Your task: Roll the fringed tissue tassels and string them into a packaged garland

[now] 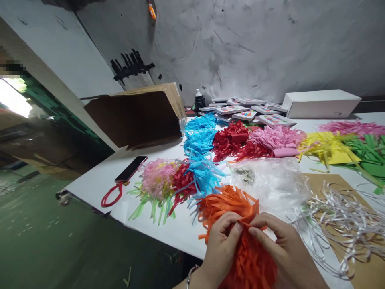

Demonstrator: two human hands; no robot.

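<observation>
Left hand (221, 245) and right hand (284, 247) are pinching an orange fringed bundle (230, 202) at its middle.
Both are holding it in narrow thumb-and-finger grips at the near edge of the white table (96, 184). A pink bunch (276, 138) beyond is apparently lying gathered, while the orange one is seemingly standing unfinished (fingers are hiding any fastening). Loose white cords (350, 224) are lying at right. Flat boxes (276, 120) are bearing coloured prints, any lettering being too small to read.
</observation>
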